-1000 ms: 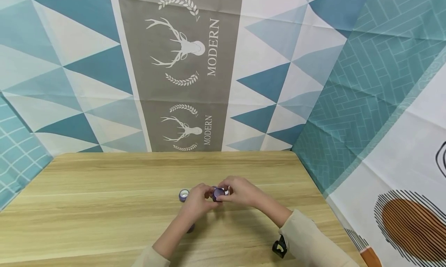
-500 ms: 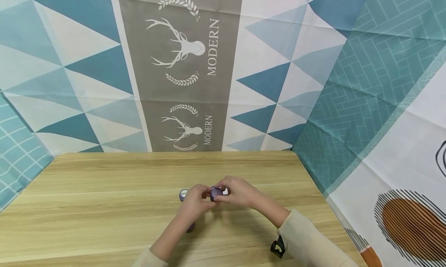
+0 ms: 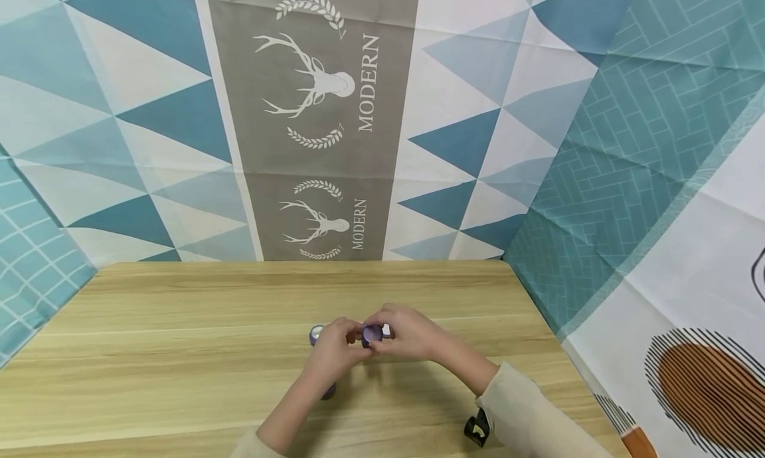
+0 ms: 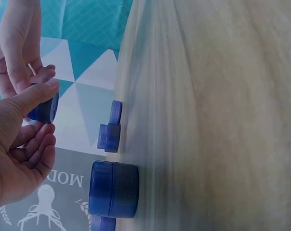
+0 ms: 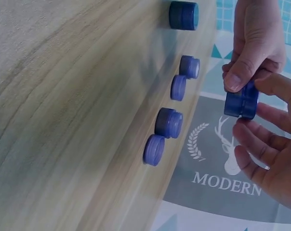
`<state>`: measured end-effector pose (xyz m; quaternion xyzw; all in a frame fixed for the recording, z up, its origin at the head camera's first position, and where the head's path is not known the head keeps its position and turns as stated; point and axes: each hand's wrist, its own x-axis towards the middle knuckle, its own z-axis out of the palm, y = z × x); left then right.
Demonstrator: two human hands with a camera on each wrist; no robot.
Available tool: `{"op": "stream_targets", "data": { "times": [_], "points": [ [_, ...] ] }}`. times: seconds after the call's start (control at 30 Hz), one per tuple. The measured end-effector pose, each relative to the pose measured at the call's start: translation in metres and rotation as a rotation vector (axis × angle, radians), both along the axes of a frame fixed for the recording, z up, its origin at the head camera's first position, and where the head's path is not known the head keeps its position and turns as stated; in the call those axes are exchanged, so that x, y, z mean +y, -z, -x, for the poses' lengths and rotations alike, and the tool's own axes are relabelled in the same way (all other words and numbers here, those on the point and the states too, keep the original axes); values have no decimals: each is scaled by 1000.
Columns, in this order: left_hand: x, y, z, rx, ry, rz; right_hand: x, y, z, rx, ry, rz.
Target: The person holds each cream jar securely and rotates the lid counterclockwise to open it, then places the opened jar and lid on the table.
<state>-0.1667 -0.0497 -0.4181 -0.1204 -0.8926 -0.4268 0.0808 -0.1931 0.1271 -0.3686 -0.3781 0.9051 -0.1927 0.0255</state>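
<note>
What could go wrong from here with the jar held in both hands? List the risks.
1. The small purple jar is pinched only by fingertips of the left hand and right hand, above the wooden table; a slipping grip could drop it.
2. Loose jars and lids stand close below; a dropped jar could scatter them.
3. One jar sits right beside the left forearm and could be nudged.

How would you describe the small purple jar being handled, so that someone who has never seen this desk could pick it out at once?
Start at the wooden table in front of the patterned cloth wall. Near its middle, the left hand and right hand meet. The jar is the small purple one pinched between their fingertips, lifted off the wood, while the other purple jars and lids sit on the table.
</note>
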Motion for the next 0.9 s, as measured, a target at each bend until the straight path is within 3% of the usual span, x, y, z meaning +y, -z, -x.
{"op": "stream_targets", "data": {
  "times": [0.4, 0.6, 0.9],
  "points": [
    [-1, 0, -4, -6, -5, 0, 0, 0, -3, 29, 1, 2],
    [-1, 1, -6, -9, -10, 10, 0, 0, -4, -2, 12, -16],
    [1, 4, -6, 54, 4, -9, 1, -1, -4, 21, -7, -33]
  ]
}}
